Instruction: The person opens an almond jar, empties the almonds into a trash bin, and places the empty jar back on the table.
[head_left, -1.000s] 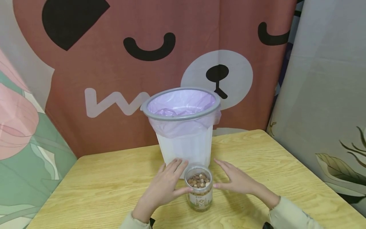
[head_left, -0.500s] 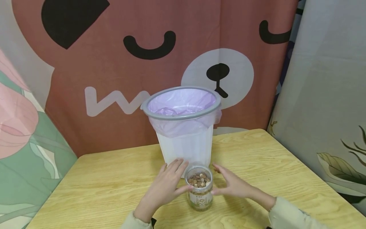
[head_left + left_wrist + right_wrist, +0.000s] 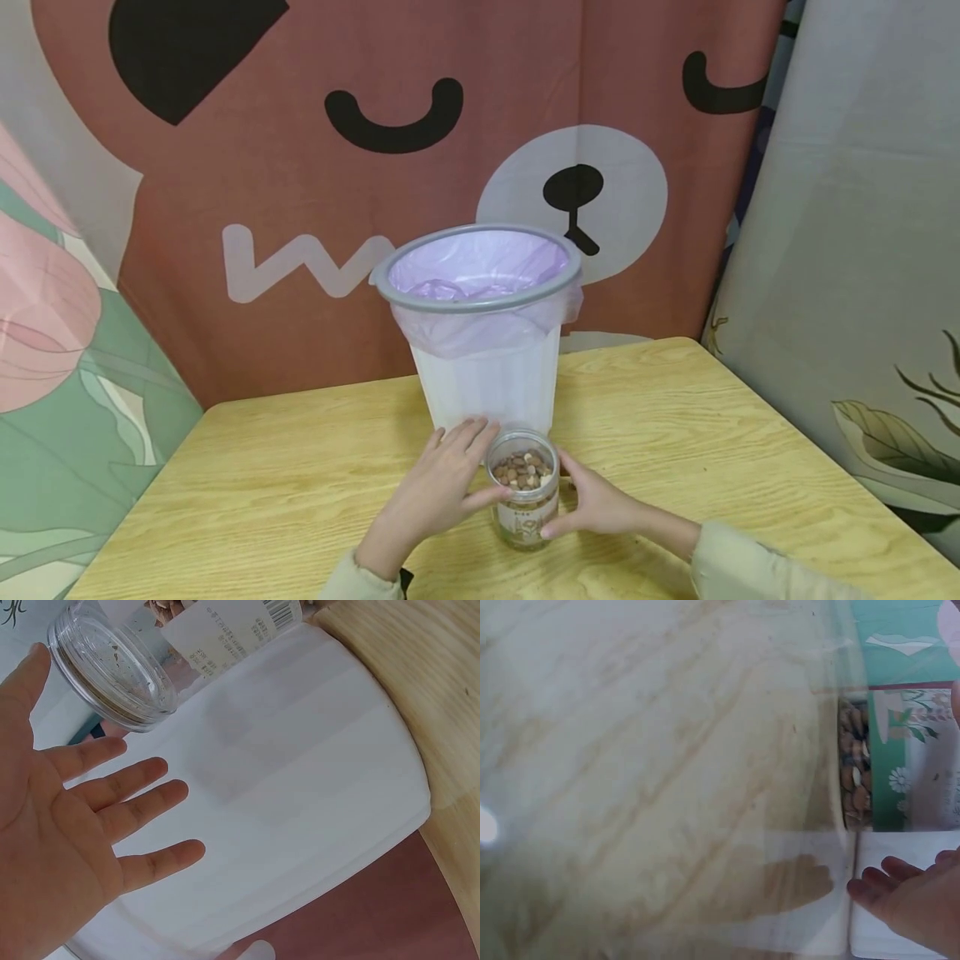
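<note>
A clear jar (image 3: 522, 492) of brown nuts stands without a lid on the table, just before a white bin (image 3: 487, 375). To its left is my left hand (image 3: 446, 483), with fingers spread and the thumb tip by the jar's rim. In the left wrist view the left palm (image 3: 52, 832) faces the bin and grips nothing. My right hand (image 3: 600, 500) is at the jar's right side, thumb overlapping the label and fingers beside the wall. The right wrist view shows the right fingers (image 3: 900, 885) slightly bent next to the jar (image 3: 900, 761); firm contact cannot be told.
The bin has a grey rim (image 3: 480, 306) and a purple liner bag (image 3: 480, 262). Wood-grain table (image 3: 285, 483) spreads to both sides. Behind it hangs a printed curtain (image 3: 300, 183); another pale curtain (image 3: 847, 208) borders the right.
My right hand has moved left and a little toward me, up to the jar, its thumb now over the label. The left hand has barely shifted; jar and bin have stayed put.
</note>
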`<state>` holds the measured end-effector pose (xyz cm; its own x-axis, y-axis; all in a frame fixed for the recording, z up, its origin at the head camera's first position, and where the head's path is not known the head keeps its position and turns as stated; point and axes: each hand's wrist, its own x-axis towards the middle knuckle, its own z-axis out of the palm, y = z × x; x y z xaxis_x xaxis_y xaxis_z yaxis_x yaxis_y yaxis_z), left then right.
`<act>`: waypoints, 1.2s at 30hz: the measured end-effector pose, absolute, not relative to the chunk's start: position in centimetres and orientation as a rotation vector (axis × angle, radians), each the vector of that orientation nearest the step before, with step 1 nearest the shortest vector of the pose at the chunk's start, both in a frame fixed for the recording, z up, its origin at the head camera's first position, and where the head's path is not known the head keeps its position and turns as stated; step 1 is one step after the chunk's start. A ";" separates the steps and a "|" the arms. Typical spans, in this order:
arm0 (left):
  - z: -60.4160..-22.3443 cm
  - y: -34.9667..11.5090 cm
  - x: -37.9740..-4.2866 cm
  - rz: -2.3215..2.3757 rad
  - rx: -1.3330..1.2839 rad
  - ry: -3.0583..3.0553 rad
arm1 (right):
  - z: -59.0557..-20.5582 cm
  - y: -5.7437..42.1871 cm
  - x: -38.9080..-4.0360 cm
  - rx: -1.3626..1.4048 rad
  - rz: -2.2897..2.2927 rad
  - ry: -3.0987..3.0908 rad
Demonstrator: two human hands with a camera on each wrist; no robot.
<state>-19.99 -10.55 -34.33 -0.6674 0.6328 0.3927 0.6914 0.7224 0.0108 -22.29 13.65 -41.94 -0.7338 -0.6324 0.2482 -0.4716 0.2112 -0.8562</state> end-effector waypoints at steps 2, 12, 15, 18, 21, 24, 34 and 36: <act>-34.3 -10.5 -20.0 -0.223 -1.033 -2.566 | -42.2 13.5 -22.4 -1.065 -1.568 2.303; -34.3 -10.4 -20.0 -0.176 -1.046 -2.566 | -42.7 13.0 -22.5 -1.058 -1.586 2.234; -34.3 -10.4 -20.0 -0.178 -1.051 -2.568 | -42.7 12.9 -22.5 -1.043 -1.590 2.214; -34.3 -10.4 -19.9 -0.187 -1.063 -2.575 | -42.7 12.8 -22.5 -1.037 -1.601 2.196; -34.3 -10.4 -19.9 -0.198 -1.074 -2.582 | -42.9 12.7 -22.6 -1.066 -1.609 2.177; -34.4 -10.4 -19.9 -0.202 -1.078 -2.581 | -43.1 12.6 -22.8 -1.098 -1.618 2.131; -34.5 -10.4 -20.0 -0.184 -1.087 -2.562 | -43.2 12.4 -22.9 -1.080 -1.631 2.135; -34.5 -10.4 -20.0 -0.185 -1.088 -2.557 | -43.1 12.4 -22.9 -1.084 -1.628 2.142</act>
